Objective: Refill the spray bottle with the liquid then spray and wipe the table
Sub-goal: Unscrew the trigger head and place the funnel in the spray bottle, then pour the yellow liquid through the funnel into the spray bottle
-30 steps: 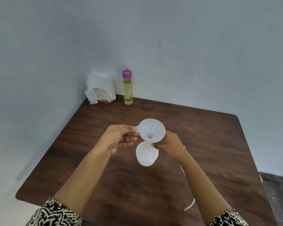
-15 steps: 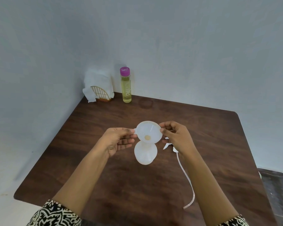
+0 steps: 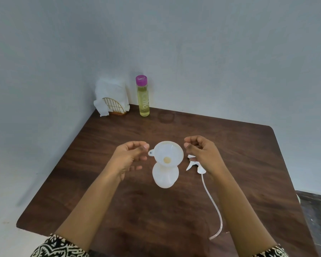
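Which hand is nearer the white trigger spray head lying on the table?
Right. The right hand is directly over the white trigger spray head; the left hand is across the white plastic funnel from it.

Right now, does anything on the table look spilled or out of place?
Nothing spilled. The white trigger spray head with its tube lies loose on the brown wooden table, beside the funnel-topped translucent bottle.
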Demonstrator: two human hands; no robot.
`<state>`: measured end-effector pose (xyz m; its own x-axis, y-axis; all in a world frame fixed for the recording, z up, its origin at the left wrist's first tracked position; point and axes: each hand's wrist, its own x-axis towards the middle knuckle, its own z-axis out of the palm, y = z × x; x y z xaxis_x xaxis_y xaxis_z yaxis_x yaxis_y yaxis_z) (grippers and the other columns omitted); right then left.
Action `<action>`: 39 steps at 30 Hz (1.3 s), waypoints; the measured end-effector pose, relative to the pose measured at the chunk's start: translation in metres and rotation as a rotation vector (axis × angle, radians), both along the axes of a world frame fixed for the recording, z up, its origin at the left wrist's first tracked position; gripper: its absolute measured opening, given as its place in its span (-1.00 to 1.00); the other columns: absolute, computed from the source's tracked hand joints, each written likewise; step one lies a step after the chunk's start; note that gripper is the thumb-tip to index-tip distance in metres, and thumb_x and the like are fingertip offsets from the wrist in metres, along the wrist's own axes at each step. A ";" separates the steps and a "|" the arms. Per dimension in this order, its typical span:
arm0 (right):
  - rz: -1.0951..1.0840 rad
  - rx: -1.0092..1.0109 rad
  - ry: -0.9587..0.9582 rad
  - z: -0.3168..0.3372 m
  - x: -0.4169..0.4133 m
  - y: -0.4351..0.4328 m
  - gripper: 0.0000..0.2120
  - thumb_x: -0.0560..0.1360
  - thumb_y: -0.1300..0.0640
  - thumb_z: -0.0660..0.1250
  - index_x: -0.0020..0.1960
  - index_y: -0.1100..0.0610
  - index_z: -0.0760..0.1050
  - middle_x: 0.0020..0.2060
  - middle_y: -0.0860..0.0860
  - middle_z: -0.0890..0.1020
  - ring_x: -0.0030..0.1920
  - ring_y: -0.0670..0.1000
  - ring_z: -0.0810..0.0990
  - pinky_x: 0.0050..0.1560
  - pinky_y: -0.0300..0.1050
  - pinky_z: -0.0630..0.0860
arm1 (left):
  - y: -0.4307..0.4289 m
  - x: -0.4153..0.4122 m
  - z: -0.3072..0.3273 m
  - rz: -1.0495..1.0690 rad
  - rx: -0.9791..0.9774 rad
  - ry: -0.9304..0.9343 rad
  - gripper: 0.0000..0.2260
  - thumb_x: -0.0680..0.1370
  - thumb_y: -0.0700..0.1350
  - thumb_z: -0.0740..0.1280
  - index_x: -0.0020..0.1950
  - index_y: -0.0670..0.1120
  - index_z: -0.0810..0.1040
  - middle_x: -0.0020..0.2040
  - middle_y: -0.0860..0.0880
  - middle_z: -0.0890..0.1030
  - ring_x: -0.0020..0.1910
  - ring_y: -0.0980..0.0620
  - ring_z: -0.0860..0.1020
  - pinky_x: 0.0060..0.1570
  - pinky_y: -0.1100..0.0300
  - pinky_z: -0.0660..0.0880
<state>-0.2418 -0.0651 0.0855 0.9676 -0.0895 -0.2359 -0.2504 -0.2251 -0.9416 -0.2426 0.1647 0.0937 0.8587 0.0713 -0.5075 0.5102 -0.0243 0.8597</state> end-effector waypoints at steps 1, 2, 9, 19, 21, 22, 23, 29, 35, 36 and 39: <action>-0.010 -0.006 -0.022 0.005 0.005 -0.003 -0.87 0.52 0.15 0.35 0.06 0.07 0.58 -0.06 -0.01 0.63 -0.04 -0.04 0.61 -0.12 -0.18 0.61 | 0.002 0.004 0.003 0.025 0.034 -0.034 -0.85 0.48 -0.04 0.45 0.03 0.00 0.63 -0.03 0.02 0.69 -0.08 0.05 0.64 -0.11 0.07 0.58; -0.014 -0.016 -0.042 0.010 0.011 -0.005 -0.87 0.52 0.15 0.35 0.06 0.07 0.58 -0.07 -0.02 0.62 -0.03 -0.06 0.60 -0.11 -0.18 0.61 | 0.004 0.009 0.007 0.046 0.069 -0.075 -0.85 0.49 -0.04 0.44 0.04 0.02 0.62 -0.01 0.04 0.68 -0.05 0.05 0.64 -0.06 0.06 0.57; 0.108 -0.242 -0.141 0.022 0.119 0.018 -0.85 0.47 0.07 0.38 0.03 0.06 0.59 -0.11 -0.08 0.62 -0.04 -0.06 0.58 0.12 -0.01 0.55 | 0.011 0.090 0.010 0.035 0.302 -0.328 -0.67 0.51 -0.13 0.42 0.26 0.00 0.52 0.15 0.02 0.58 0.10 0.09 0.55 0.05 0.14 0.50; 0.457 -0.755 -0.336 0.026 0.305 0.111 -0.48 0.47 0.03 0.39 0.35 0.15 0.34 0.23 0.12 0.48 0.23 0.13 0.50 0.14 -0.02 0.44 | -0.006 0.272 -0.046 0.108 0.425 -0.299 -0.24 0.36 -0.13 0.56 0.46 -0.10 0.26 0.39 -0.17 0.43 0.36 -0.14 0.41 0.34 -0.04 0.37; 0.461 -0.828 -0.343 0.019 0.319 0.121 -0.46 0.45 -0.04 0.39 0.33 0.16 0.34 0.19 0.11 0.50 0.19 0.12 0.51 0.08 -0.03 0.46 | -0.006 0.290 -0.060 0.117 0.434 -0.312 -0.27 0.31 -0.07 0.59 0.39 -0.11 0.34 0.28 -0.15 0.52 0.27 -0.15 0.49 0.27 -0.08 0.43; 0.457 -0.863 -0.346 0.015 0.323 0.125 -0.46 0.45 -0.08 0.39 0.30 0.17 0.35 0.15 0.10 0.51 0.16 0.11 0.52 0.03 -0.05 0.46 | -0.006 0.296 -0.065 0.118 0.445 -0.315 -0.30 0.29 -0.04 0.59 0.34 -0.11 0.38 0.22 -0.13 0.57 0.22 -0.15 0.53 0.23 -0.07 0.46; 0.451 -0.892 -0.352 0.012 0.325 0.128 -0.46 0.44 -0.11 0.39 0.28 0.17 0.35 0.12 0.09 0.52 0.14 0.11 0.53 -0.01 -0.06 0.45 | -0.007 0.299 -0.068 0.116 0.467 -0.319 -0.35 0.29 -0.02 0.58 0.29 -0.12 0.41 0.18 -0.12 0.59 0.18 -0.13 0.55 0.21 -0.03 0.48; 0.422 -0.899 -0.424 0.010 0.321 0.135 -0.48 0.40 -0.09 0.42 0.23 0.15 0.38 0.08 0.08 0.54 0.09 0.10 0.54 -0.10 -0.12 0.39 | -0.010 0.291 -0.060 0.165 0.566 -0.382 -0.62 0.38 -0.06 0.51 0.12 -0.13 0.53 0.05 -0.10 0.64 0.10 -0.13 0.58 0.02 0.13 0.43; 0.411 -0.869 -0.554 0.054 0.277 0.135 -0.48 0.42 -0.18 0.35 0.22 0.13 0.38 0.05 0.07 0.56 0.04 0.12 0.55 -0.13 -0.11 0.39 | -0.002 0.249 -0.020 0.170 0.598 -0.501 -0.60 0.37 0.02 0.51 0.09 -0.12 0.50 -0.06 -0.03 0.62 -0.06 0.00 0.55 -0.07 0.17 0.41; 0.390 -0.893 -0.584 0.064 0.263 0.136 -0.48 0.45 -0.21 0.30 0.22 0.14 0.37 0.02 0.07 0.57 0.01 0.12 0.55 -0.15 -0.11 0.38 | 0.000 0.238 -0.012 0.177 0.607 -0.520 -0.65 0.39 0.00 0.50 0.06 -0.11 0.48 -0.10 0.01 0.59 -0.10 0.02 0.54 -0.11 0.18 0.39; 0.318 -1.067 -0.694 0.091 0.218 0.141 -0.46 0.53 -0.27 0.13 0.25 0.16 0.32 -0.20 0.04 0.50 -0.18 0.10 0.47 -0.26 -0.10 0.31 | 0.004 0.200 0.010 0.239 0.592 -0.631 -0.69 0.35 0.02 0.44 -0.03 -0.08 0.45 -0.18 0.00 0.59 -0.14 -0.02 0.57 -0.20 0.14 0.42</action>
<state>-0.0236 0.0761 0.1769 0.8716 0.3315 0.3611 0.4125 -0.8939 -0.1751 -0.0429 0.1684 0.1033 0.8943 0.3838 0.2300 -0.0044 -0.5065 0.8622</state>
